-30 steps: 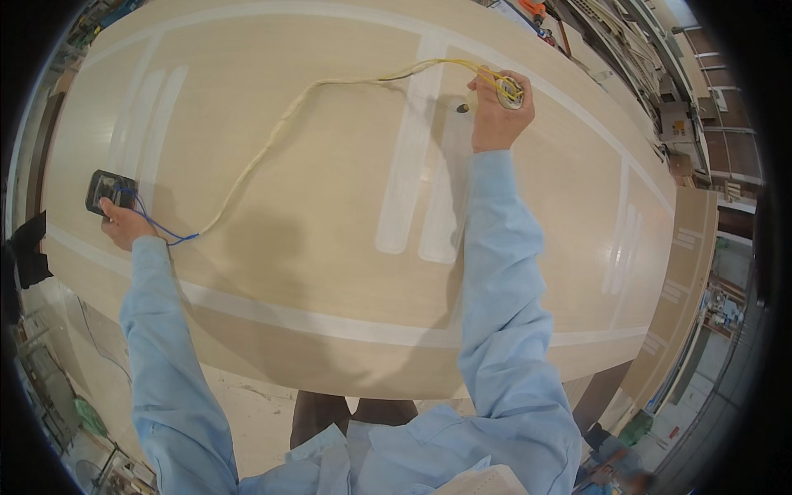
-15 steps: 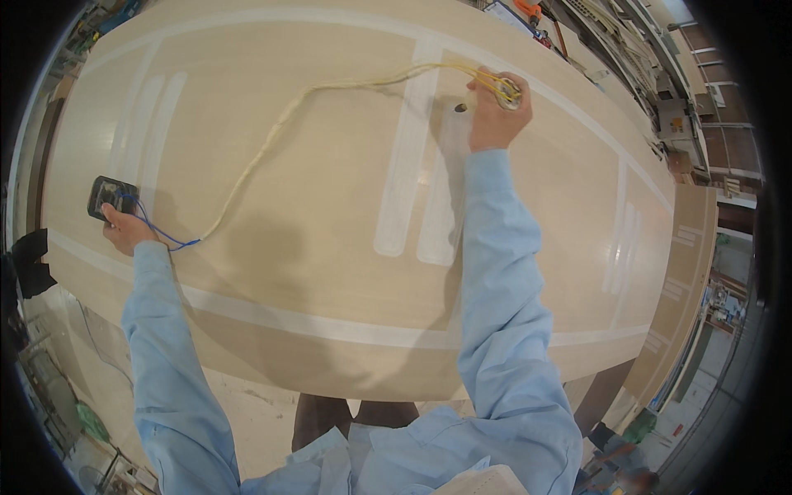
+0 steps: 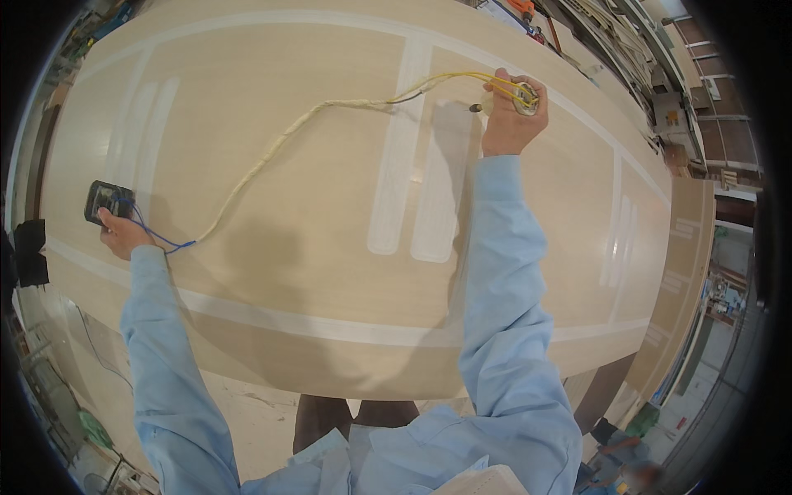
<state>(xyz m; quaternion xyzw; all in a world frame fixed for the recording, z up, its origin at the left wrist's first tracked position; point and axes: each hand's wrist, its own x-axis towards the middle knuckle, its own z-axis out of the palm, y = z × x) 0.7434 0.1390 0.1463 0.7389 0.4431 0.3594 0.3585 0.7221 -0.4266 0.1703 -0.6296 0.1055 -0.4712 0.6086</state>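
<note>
My left hand (image 3: 122,233) grips a black square device (image 3: 109,200) with rounded corners, its thumb on the near edge. Blue wires (image 3: 161,235) run out of the device and join a long cream-wrapped cable (image 3: 272,157). The cable arches across a large pale wooden panel (image 3: 313,256). At the far right its end splits into yellow wires (image 3: 470,75). These lead to a small round fitting (image 3: 525,99), which my right hand (image 3: 513,124) holds with the fingers wrapped round it. Just left of that hand lies a small dark hole or plug (image 3: 476,108); I cannot tell which.
White bands mark the panel. Beyond its far right edge are an orange tool (image 3: 523,7) and stacked strips of material (image 3: 594,41). Another panel (image 3: 683,264) stands at the right. A person (image 3: 623,462) is at the lower right, and black objects (image 3: 31,252) sit beside the left edge.
My right hand has moved slightly right with the round fitting, and the yellow wires have shifted with it. The cable's far part hangs a little differently. My left hand has barely moved.
</note>
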